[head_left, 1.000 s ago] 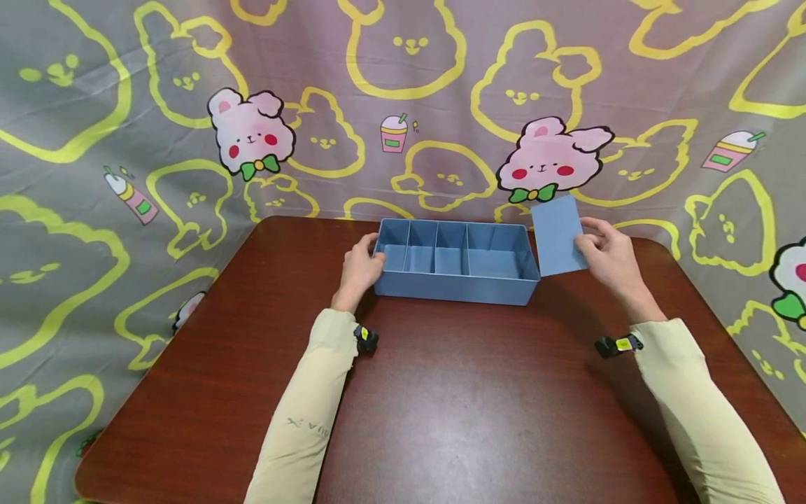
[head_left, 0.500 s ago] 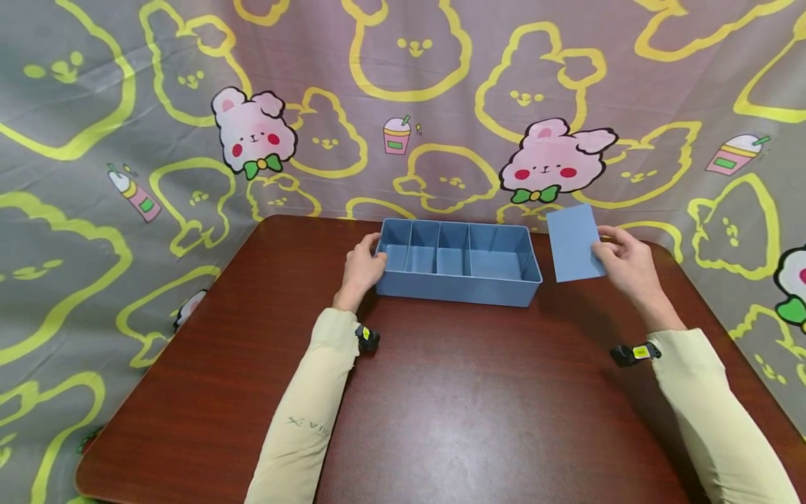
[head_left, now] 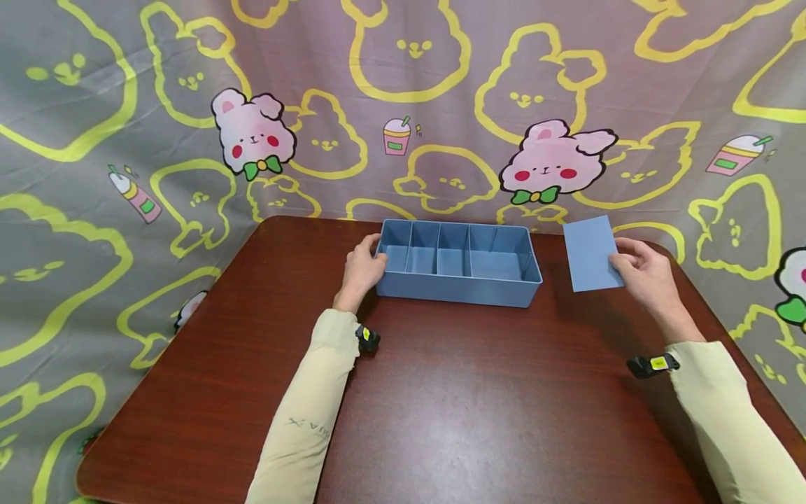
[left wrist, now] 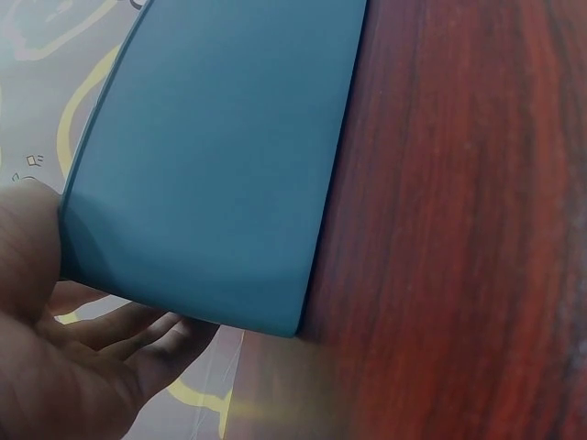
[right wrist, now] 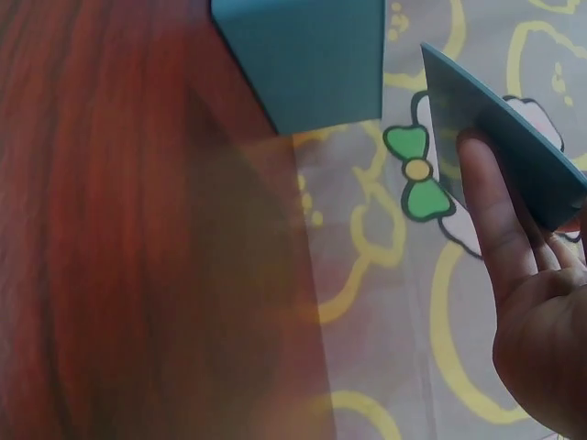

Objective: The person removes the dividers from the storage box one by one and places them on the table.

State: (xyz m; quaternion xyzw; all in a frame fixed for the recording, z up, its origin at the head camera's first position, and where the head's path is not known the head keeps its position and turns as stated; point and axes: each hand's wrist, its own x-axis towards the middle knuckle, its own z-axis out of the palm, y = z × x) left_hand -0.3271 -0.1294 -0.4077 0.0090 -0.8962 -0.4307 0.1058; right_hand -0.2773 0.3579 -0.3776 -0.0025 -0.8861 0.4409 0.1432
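Note:
A long blue storage box stands upright near the table's back edge, its top uncovered. Upright dividers split it into three narrow compartments at left and a wider one at right. My left hand grips its left end, thumb at the rim; the left wrist view shows the fingers along the end of the box. To the right of the box, my right hand pinches a flat blue rectangular divider by its right edge. The right wrist view shows this divider raised, apart from the box.
The dark reddish-brown wooden table has rounded corners. A grey patterned curtain with yellow outlines and pink bunny faces hangs close behind the table and along both sides. Black wrist cameras are strapped over the pale yellow sleeves.
My right hand has carried the divider rightward and slightly toward me, away from the box's right end. My left hand and the box have stayed in place.

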